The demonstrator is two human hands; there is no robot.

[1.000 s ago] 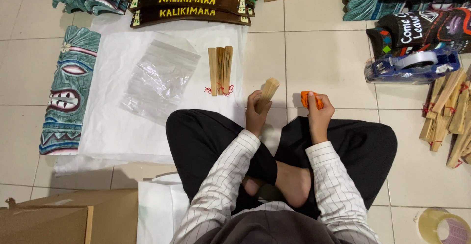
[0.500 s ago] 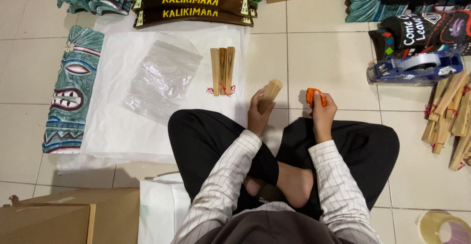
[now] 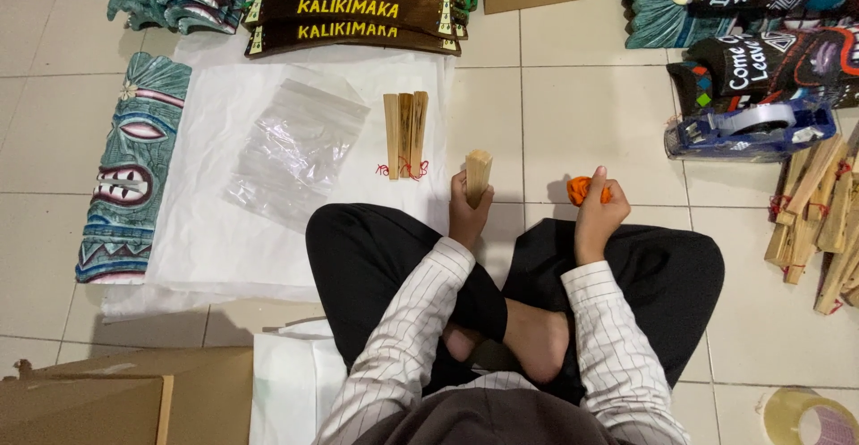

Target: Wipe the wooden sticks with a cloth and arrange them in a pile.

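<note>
Wooden fan (image 3: 478, 177), folded shut, pale bamboo colour: we log it upright in our left hand (image 3: 467, 214), fingers wrapped round its lower end, top end free above the knuckles. It sits over the tiled floor (image 3: 573, 114), just beside the right edge of the white paper sheet (image 3: 206, 230) and near our left knee.

Head view, only view on record. We sit cross-legged, black trousers, striped sleeves, one bare foot showing between the legs.

Right hand (image 3: 595, 217): raised over the right knee, clenched on a small orange object (image 3: 583, 189) with red thread trailing from it; what the object is we cannot tell. The two hands are apart, not touching.

On the white paper sheet, just ahead of the left hand: three folded fans (image 3: 405, 135) lying side by side, touching, red thread at their near ends. Left of them, a clear plastic bag (image 3: 295, 150), flat and crumpled.

Far edge of the sheet: dark wooden signs (image 3: 358, 16) with palm tree shapes. Left edge: a teal carved mask (image 3: 130, 168), lying face up.

Right side of floor: a blue tape dispenser (image 3: 747, 132), and beyond it a loose pile of folded fans (image 3: 819, 212). Cardboard (image 3: 116, 400) at lower left.
</note>
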